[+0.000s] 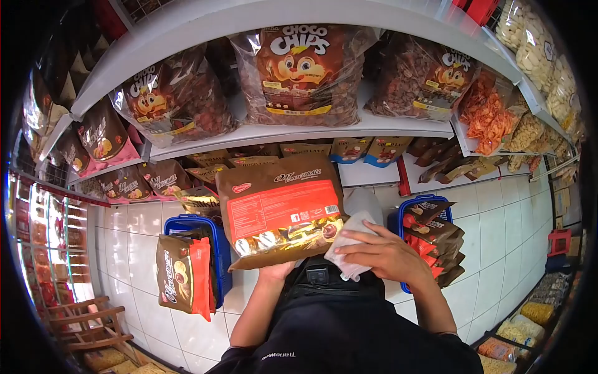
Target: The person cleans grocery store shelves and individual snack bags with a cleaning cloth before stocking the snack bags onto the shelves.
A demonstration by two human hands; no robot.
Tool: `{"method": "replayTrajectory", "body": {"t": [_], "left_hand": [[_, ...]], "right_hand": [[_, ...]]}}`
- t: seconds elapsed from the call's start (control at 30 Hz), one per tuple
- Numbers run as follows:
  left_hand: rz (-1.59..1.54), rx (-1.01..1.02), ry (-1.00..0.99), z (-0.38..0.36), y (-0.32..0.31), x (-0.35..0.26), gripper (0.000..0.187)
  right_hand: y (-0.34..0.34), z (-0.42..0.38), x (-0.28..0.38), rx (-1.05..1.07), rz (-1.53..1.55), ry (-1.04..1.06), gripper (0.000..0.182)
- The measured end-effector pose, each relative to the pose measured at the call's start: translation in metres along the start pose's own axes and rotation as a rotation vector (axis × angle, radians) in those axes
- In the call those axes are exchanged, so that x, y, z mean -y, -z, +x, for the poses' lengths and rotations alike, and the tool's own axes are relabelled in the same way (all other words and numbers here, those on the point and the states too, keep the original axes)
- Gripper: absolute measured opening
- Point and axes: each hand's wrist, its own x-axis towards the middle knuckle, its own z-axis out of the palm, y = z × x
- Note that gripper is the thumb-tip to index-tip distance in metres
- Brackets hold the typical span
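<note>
A large brown and red chocolate ball bag (283, 209) is held up in front of my body, its printed panel with barcode facing me. My left hand (276, 272) supports it from below at the lower edge, with most of its fingers hidden under the bag. In my right hand (391, 254) is a crumpled white cloth (349, 243), bunched under the fingers right at the bag's lower right corner.
Blue baskets with similar bags stand on the tiled floor, one left (222, 274) and one right (423, 199). Ahead, a shelf (286, 131) carries big choco chips bags (299, 81), with smaller pouches (305, 151) below. A wooden stool (87, 324) is at lower left.
</note>
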Motion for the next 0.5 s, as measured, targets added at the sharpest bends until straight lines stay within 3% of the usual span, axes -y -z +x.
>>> {"method": "replayTrajectory", "body": {"t": [0.1,0.13,0.23,0.27,0.33,0.37,0.5], "left_hand": [[0.056,-0.003,-0.017,-0.005,0.002,0.0,0.079],[0.097,-0.062,-0.04,-0.009,0.006,0.001,0.078],[0.429,-0.328,-0.159,-0.022,0.005,0.024,0.076],[0.821,-0.124,-0.121,-0.026,-0.002,0.043,0.081],[1.203,0.024,-0.096,-0.025,-0.001,0.061,0.084],[1.16,-0.036,-0.018,-0.035,-0.005,0.066,0.087],[1.951,0.241,-0.174,-0.028,-0.047,0.1,0.092]], "right_hand": [[-0.005,-0.003,0.0,-0.258,0.229,-0.248,0.048],[-0.008,0.002,0.006,-0.368,0.386,-0.373,0.049],[-0.029,0.02,0.006,-0.541,0.638,-0.444,0.051],[-0.038,0.028,0.004,-0.564,0.672,-0.389,0.049],[-0.061,0.039,-0.003,-0.583,0.841,-0.348,0.044],[-0.068,0.039,-0.005,-0.594,0.943,-0.374,0.044],[-0.109,0.02,-0.032,-0.641,1.527,-0.494,0.044]]}}
